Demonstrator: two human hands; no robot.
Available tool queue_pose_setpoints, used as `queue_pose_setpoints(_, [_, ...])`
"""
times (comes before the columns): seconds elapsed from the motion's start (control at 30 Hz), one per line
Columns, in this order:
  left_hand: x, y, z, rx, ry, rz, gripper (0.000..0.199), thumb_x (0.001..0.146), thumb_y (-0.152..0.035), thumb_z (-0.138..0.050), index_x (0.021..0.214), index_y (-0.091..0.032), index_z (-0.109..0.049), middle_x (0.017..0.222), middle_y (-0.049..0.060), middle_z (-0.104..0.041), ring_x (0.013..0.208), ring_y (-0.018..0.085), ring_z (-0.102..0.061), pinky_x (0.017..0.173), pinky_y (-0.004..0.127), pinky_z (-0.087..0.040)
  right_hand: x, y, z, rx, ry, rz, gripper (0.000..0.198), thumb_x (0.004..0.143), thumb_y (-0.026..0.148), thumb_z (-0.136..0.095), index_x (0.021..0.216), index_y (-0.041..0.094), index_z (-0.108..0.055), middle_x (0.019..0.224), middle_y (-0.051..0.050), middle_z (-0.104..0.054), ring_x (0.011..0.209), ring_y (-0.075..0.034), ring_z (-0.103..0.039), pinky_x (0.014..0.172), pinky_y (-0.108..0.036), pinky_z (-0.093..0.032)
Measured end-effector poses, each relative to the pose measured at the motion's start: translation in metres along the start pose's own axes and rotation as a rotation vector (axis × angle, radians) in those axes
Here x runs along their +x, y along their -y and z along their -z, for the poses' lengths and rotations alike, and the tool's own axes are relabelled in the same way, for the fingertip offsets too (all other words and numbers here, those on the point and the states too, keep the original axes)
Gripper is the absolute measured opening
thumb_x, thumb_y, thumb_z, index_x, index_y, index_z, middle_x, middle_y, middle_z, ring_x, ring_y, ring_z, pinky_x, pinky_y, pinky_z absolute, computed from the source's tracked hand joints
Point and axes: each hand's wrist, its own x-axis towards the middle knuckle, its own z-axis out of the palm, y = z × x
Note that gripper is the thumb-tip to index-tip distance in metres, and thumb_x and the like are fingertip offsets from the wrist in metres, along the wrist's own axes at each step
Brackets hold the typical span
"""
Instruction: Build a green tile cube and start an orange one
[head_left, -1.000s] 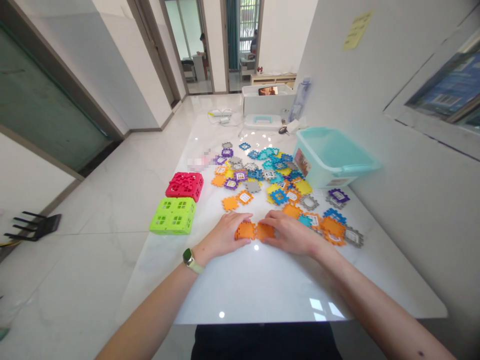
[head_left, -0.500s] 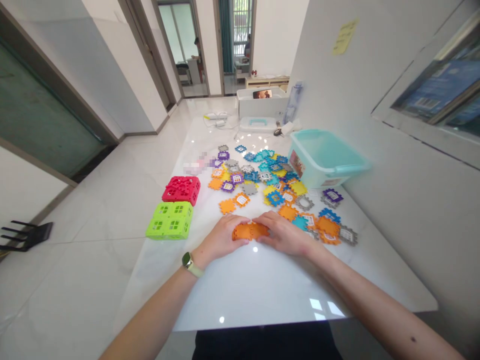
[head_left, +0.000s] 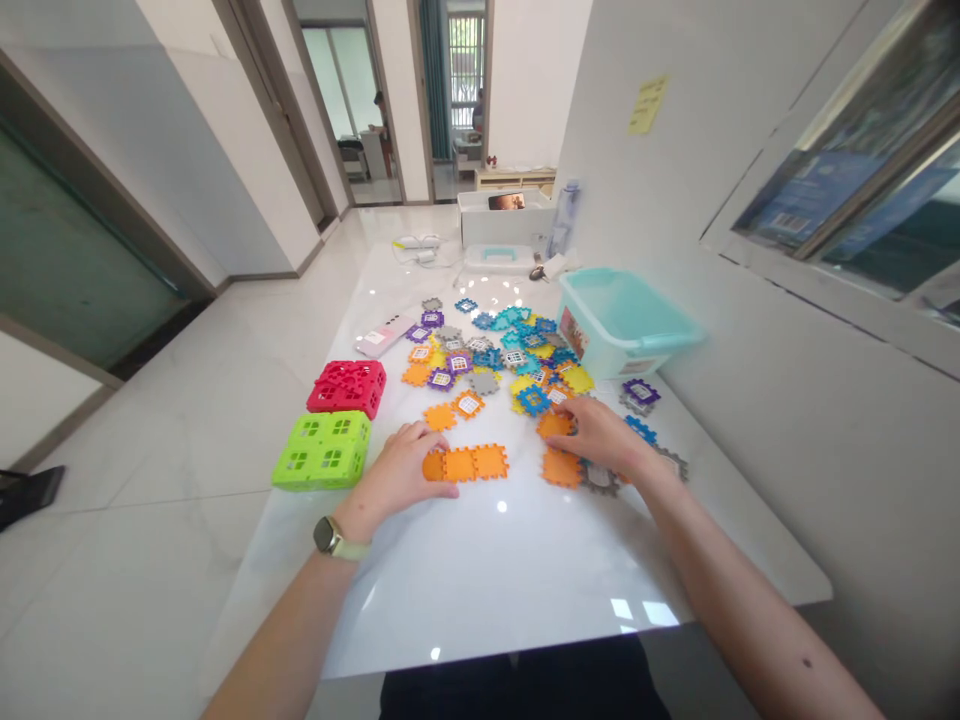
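On the white table, my left hand [head_left: 401, 468] is closed round the left end of a strip of joined orange interlocking tiles [head_left: 474, 463]. The strip lies flat, and its left end is partly hidden by my fingers. To the right, the thumb and fingers of my right hand [head_left: 600, 432] are closed on a single orange tile [head_left: 553, 426] at the front of the loose pile. Just below that hand lie another orange tile [head_left: 562, 468] and a grey tile [head_left: 601, 478]. Two more orange tiles, one solid [head_left: 440, 417] and one with a white window [head_left: 469, 404], lie beyond the strip.
A green window block [head_left: 324, 450] and a red one [head_left: 347, 387] stand at the left edge. Behind them lies a phone [head_left: 384, 335]. Mixed coloured tiles [head_left: 487, 358] spread across the middle. A teal bin [head_left: 630, 335] stands by the wall, with a lidded box [head_left: 499, 258] farther back.
My right hand has left the orange strip and moved right to a loose orange tile. My left hand still holds the strip, now more exposed. The view has shifted slightly.
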Motion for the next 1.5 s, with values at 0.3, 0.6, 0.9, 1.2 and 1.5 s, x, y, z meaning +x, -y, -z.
queue_pose_setpoints(0.3, [-0.004,-0.005,0.002,-0.08,0.031,-0.132,0.048,0.082,-0.009,-0.053,0.125,-0.029,-0.058,0.138,0.007,-0.046,0.131,0.026,-0.04,0.111,0.045,-0.033,-0.002,0.02,-0.012,0.568,-0.033,0.056,0.028,0.088,0.035,-0.051,0.109,0.019,-0.059,0.078,-0.001,-0.061,0.066,-0.016,-0.056,0.06,-0.027,-0.043])
queue_pose_setpoints(0.6, [-0.006,-0.024,-0.011,-0.009,0.1,-0.119,0.083,0.057,-0.059,-0.082,0.13,-0.029,-0.056,0.15,0.011,-0.037,0.14,0.038,-0.025,0.112,0.057,-0.025,-0.017,0.065,-0.018,0.557,0.31,0.218,0.02,0.091,0.029,-0.049,0.103,0.019,-0.061,0.071,0.001,-0.059,0.06,-0.013,-0.053,0.056,-0.025,-0.04])
queue_pose_setpoints(0.9, [-0.008,-0.012,-0.007,-0.021,0.167,-0.105,0.087,0.062,-0.06,-0.079,0.14,-0.037,-0.047,0.16,0.006,-0.017,0.146,0.041,-0.01,0.116,0.058,-0.019,-0.025,0.066,-0.02,0.247,0.338,0.444,0.055,0.072,0.04,-0.076,0.12,0.018,-0.06,0.118,-0.011,-0.059,0.111,-0.028,-0.053,0.099,-0.043,-0.042])
queue_pose_setpoints(1.2, [-0.007,-0.027,-0.027,0.104,0.106,-0.109,0.103,0.057,-0.077,-0.07,0.145,-0.032,-0.04,0.161,0.01,-0.012,0.145,0.046,-0.007,0.113,0.061,-0.017,-0.024,0.068,-0.021,0.253,0.365,0.396,0.043,0.078,0.033,-0.071,0.117,0.016,-0.063,0.11,-0.011,-0.059,0.103,-0.025,-0.057,0.093,-0.038,-0.048])
queue_pose_setpoints(1.5, [-0.004,-0.03,-0.029,0.184,0.112,-0.17,0.098,0.066,-0.073,-0.065,0.147,-0.026,-0.037,0.161,0.013,-0.016,0.147,0.036,-0.013,0.116,0.049,-0.019,-0.025,0.068,-0.032,0.301,0.352,0.448,0.043,0.082,0.033,-0.07,0.121,0.017,-0.064,0.114,-0.012,-0.058,0.104,-0.025,-0.057,0.094,-0.038,-0.048])
